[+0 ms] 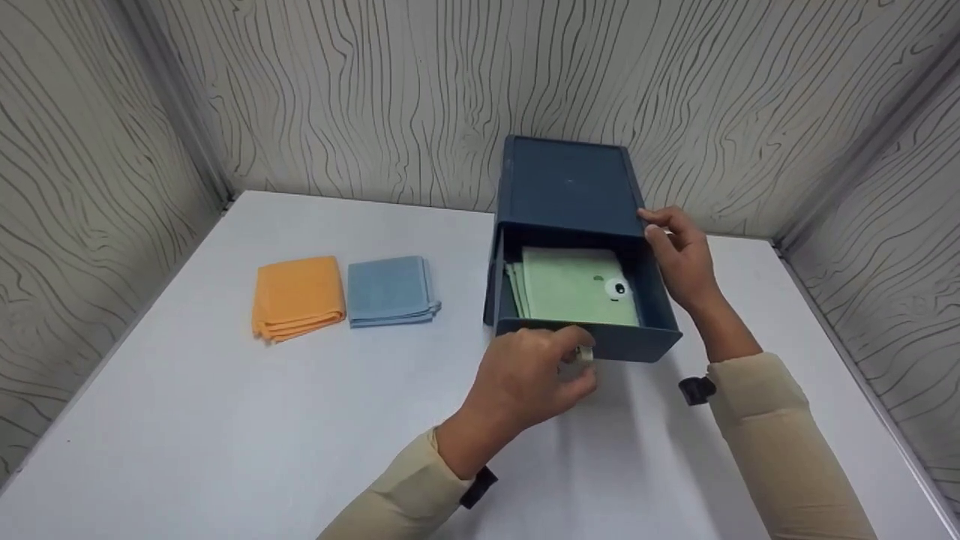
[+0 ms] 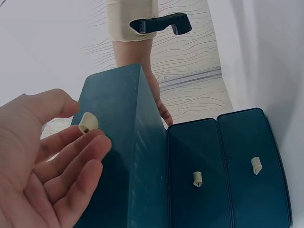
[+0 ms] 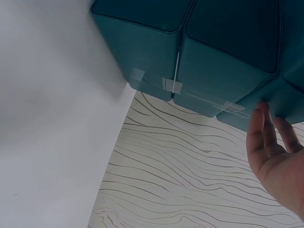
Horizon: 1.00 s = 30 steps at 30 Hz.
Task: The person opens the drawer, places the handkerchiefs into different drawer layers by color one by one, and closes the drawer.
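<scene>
We see soft, even light in the head view, with faint, blurred shadows on the worktop (image 1: 300, 427) near the open drawer (image 1: 630, 346). Our left wrist view looks hazy and pale at upper left; the right wrist view is dimmer.
</scene>
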Available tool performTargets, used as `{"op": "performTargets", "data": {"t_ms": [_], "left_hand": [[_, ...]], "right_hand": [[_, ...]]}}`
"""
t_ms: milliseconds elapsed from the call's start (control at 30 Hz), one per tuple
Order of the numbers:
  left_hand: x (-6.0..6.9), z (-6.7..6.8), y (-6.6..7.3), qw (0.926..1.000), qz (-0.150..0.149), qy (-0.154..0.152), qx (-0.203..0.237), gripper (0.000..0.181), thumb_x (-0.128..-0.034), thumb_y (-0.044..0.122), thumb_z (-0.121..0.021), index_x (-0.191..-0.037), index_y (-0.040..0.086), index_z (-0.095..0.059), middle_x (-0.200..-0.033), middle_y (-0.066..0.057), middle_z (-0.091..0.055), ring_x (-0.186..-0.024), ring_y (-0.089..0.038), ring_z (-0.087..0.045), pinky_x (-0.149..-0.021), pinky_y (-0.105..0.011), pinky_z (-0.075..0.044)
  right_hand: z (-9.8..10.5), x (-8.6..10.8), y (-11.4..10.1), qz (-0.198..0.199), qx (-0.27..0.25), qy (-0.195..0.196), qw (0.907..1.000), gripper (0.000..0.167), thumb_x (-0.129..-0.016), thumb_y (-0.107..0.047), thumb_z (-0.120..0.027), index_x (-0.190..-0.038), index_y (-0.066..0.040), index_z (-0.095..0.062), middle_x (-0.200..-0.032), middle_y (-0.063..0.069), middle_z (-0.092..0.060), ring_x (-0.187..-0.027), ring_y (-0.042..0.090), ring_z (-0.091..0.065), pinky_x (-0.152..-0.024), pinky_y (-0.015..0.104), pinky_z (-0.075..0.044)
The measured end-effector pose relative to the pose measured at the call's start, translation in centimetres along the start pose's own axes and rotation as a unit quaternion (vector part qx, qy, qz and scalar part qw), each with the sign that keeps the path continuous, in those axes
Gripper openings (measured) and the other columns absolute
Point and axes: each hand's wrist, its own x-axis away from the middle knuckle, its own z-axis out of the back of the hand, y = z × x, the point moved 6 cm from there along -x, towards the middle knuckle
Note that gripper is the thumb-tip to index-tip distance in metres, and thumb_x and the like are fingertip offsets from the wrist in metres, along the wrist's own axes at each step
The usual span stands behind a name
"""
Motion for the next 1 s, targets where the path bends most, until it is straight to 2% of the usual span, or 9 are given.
{"op": "performTargets", "data": {"t_ms": [200, 333, 533, 700, 800, 933, 1000], "left_hand": [[-0.1, -0.4, 0.1, 0.9997, 0.004, 0.001, -0.025, 0.014, -0.0786, 0.02, -0.071, -0.092, 0.021, -0.07, -0.078, 0.009, -0.072, -0.06, -0.001, -0.06, -0.049, -0.011, -0.039], [-0.3, -0.4, 0.0, 0.9996, 0.008, 0.006, -0.026, 0.011, -0.0783, 0.02, -0.071, -0.089, 0.021, -0.07, -0.077, 0.01, -0.072, -0.059, 0.0, -0.058, -0.05, -0.012, -0.04], [-0.6, -0.5, -0.4, 0.9997, 0.011, 0.013, -0.014, 0.009, -0.0794, 0.02, -0.07, -0.088, 0.021, -0.071, -0.077, 0.01, -0.072, -0.059, -0.001, -0.058, -0.051, -0.012, -0.042], [-1.0, -0.5, -0.9, 0.9996, 0.017, 0.021, -0.008, 0.01, -0.0788, 0.019, -0.069, -0.088, 0.021, -0.07, -0.078, 0.01, -0.072, -0.061, -0.002, -0.061, -0.051, -0.012, -0.042], [-1.3, -0.6, -1.3, 0.9996, 0.024, 0.018, 0.001, 0.01, -0.0796, 0.02, -0.07, -0.09, 0.022, -0.07, -0.081, 0.01, -0.073, -0.066, -0.001, -0.064, -0.052, -0.013, -0.044], [-1.9, -0.9, -1.9, 0.9991, 0.035, 0.006, 0.022, 0.011, -0.0818, 0.022, -0.07, -0.093, 0.022, -0.071, -0.085, 0.01, -0.074, -0.073, 0.0, -0.066, -0.056, -0.013, -0.047], [-2.1, -1.1, -2.2, 0.9986, 0.041, 0.003, 0.033, 0.011, -0.0827, 0.022, -0.07, -0.094, 0.023, -0.071, -0.086, 0.01, -0.074, -0.074, 0.0, -0.067, -0.058, -0.014, -0.047]], "right_hand": [[-0.2, 0.0, 0.0, -0.006, -0.004, -0.004, 1.0, 0.026, -0.097, -0.013, -0.049, -0.114, 0.005, -0.058, -0.116, -0.021, -0.061, -0.095, 0.002, -0.06, -0.08, 0.016, -0.046], [-0.2, 0.0, 0.2, -0.014, 0.0, -0.007, 0.9999, 0.026, -0.098, -0.014, -0.049, -0.115, 0.004, -0.058, -0.117, -0.021, -0.061, -0.09, 0.002, -0.061, -0.075, 0.017, -0.047], [-0.1, 0.1, -0.2, -0.025, 0.002, -0.013, 0.9996, 0.026, -0.098, -0.013, -0.048, -0.116, 0.004, -0.057, -0.114, -0.022, -0.06, -0.087, 0.001, -0.061, -0.069, 0.016, -0.048], [-0.1, 0.4, -1.9, -0.035, -0.002, -0.016, 0.9993, 0.026, -0.097, -0.011, -0.049, -0.114, 0.007, -0.058, -0.113, -0.024, -0.061, -0.079, 0.002, -0.057, -0.061, 0.016, -0.044], [-0.2, 0.6, -2.8, -0.038, -0.003, -0.018, 0.9991, 0.026, -0.097, -0.01, -0.048, -0.113, 0.009, -0.056, -0.112, -0.026, -0.06, -0.081, 0.001, -0.059, -0.063, 0.015, -0.047], [-0.2, 0.6, -3.0, -0.038, -0.01, -0.018, 0.9991, 0.026, -0.097, -0.009, -0.048, -0.113, 0.01, -0.055, -0.11, -0.022, -0.061, -0.083, 0.001, -0.059, -0.063, 0.016, -0.05], [-0.2, 0.6, -3.0, -0.038, -0.013, -0.017, 0.999, 0.025, -0.097, -0.009, -0.048, -0.114, 0.006, -0.058, -0.109, -0.017, -0.062, -0.082, 0.003, -0.059, -0.062, 0.016, -0.049]]}}
